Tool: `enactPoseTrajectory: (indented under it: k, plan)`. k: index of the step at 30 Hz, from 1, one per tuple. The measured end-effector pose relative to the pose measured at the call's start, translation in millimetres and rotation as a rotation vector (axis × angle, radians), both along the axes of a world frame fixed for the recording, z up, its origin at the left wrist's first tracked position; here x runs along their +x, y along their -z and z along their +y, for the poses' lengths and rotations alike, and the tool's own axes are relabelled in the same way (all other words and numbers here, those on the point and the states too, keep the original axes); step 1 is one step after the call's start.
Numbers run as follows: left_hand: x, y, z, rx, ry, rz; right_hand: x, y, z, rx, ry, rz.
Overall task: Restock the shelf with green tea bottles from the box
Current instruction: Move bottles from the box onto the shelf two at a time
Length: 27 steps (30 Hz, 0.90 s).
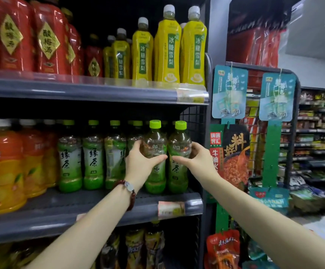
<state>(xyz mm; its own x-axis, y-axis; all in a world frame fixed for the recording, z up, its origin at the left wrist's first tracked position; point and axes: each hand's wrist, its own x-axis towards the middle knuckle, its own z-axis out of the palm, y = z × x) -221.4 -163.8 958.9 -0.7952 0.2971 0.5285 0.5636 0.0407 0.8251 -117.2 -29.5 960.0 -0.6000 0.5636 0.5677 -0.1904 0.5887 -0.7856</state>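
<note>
- The person's left hand (141, 162) is wrapped around the upper body of a green tea bottle (155, 158), fingers on its left side and thumb across the front.
- The right hand (193, 159) clasps a second green tea bottle (178, 158) just beside the first, thumb in front, fingers round its right side.
- Both bottles stand upright at the right end of the middle shelf (92, 212), touching each other, their bright green caps at the same height.
- To their left on that shelf runs a row of green tea bottles (93, 158), then orange drink bottles (4, 171) at the far left.
- A dark red bead bracelet (129, 193) sits on the left wrist.
- On the upper shelf (80, 91) stand yellow pear drink bottles (167, 49) and red bottles (49, 41).
- Right of the shelving, hanging snack packets (235, 152) fill a wire rack.
- The box is nowhere in my sight from here.
</note>
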Motion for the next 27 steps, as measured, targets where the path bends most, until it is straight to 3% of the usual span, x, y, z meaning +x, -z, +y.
enactPoseTrajectory:
  k: [4,12,27]
  plan:
    - [-12,5,11,0.015,0.027,-0.028,-16,2,-1,-0.061,0.058,-0.014]
    - [-21,20,13,-0.041,0.077,0.008,-25,10,-5,0.012,0.133,-0.059]
    - [-18,42,35,-0.224,-0.083,-0.058,-36,35,-4,-0.037,0.255,-0.185]
